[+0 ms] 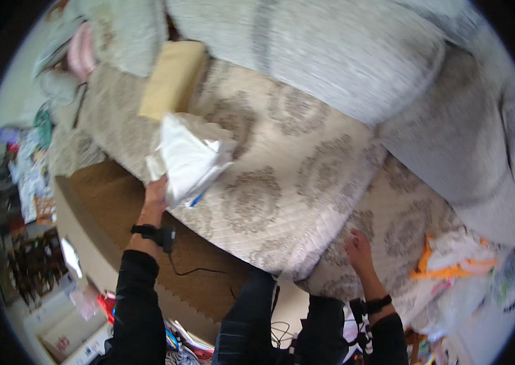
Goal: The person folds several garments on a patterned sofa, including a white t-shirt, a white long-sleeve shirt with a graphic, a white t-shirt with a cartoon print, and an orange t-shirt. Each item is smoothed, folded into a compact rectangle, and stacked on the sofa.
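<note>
My left hand (157, 193) grips the lower edge of a crumpled white plastic bag (187, 152) that bulges over the patterned sofa cover. A small blue patch shows at the bag's lower edge. What is inside it cannot be seen. The left fingers are partly hidden behind the bag. Over the sofa seat cover (306, 176), farther right, hovers my right hand (358, 248), with its fingers loosely bent and nothing visible in them. Below my left hand stands a large cardboard box (90, 234) with its top open, a thin dark cable hanging across it.
A yellow block-shaped cushion (173, 79) lies just beyond the bag. Grey back cushions (343, 55) line the far side. An orange and white bag (455, 258) rests at the right, near clear plastic bags. Shelves and clutter (32, 261) stand at the far left.
</note>
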`<act>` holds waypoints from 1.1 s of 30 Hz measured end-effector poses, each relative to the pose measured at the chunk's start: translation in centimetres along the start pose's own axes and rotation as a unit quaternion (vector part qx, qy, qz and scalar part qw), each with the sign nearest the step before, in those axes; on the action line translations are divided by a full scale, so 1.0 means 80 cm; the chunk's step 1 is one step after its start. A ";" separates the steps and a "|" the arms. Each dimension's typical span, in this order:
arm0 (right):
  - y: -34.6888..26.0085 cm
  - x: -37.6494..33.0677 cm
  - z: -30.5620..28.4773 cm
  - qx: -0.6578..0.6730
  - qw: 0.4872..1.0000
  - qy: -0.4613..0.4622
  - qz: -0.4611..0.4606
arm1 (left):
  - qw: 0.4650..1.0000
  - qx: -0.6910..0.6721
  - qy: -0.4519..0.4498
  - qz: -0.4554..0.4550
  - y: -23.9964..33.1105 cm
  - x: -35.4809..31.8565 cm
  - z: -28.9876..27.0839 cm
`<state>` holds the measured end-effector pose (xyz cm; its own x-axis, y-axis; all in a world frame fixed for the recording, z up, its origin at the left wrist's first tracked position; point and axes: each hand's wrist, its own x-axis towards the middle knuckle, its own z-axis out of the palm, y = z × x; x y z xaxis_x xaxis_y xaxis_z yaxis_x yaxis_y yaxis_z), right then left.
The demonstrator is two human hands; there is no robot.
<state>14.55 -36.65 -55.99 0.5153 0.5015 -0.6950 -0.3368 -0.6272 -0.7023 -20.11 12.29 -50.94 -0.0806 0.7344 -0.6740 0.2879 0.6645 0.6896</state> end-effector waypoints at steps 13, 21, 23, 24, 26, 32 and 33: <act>0.091 -0.112 -0.192 -0.152 0.962 0.217 0.062 | 0.604 0.697 0.127 0.365 -0.007 0.001 0.172; 0.142 -0.074 -0.518 -0.061 0.833 0.549 0.041 | 0.634 0.518 0.159 0.552 0.030 -0.035 0.093; 0.147 -0.065 -0.603 -0.057 0.824 0.564 0.016 | 0.675 0.514 0.104 0.519 -0.002 -0.087 0.095; 0.148 -0.056 -0.640 -0.057 0.809 0.583 0.036 | 0.706 0.518 0.042 0.481 -0.026 -0.123 0.095; 0.149 -0.040 -0.700 -0.018 0.789 0.610 0.077 | 0.753 0.506 -0.058 0.417 -0.081 -0.196 0.112; 0.150 -0.012 -0.772 -0.160 0.748 0.639 0.076 | 0.830 0.445 -0.247 0.229 -0.167 -0.386 0.243; 0.149 -0.014 -0.778 -0.174 0.760 0.623 0.063 | 0.821 0.408 -0.309 0.254 -0.162 -0.406 0.275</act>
<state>58.98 -81.77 -53.95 0.9150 -0.3944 0.0848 -0.3290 -0.8513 -0.4087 -0.21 -23.25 -43.82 0.6740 0.5098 -0.5346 0.6983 -0.2037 0.6862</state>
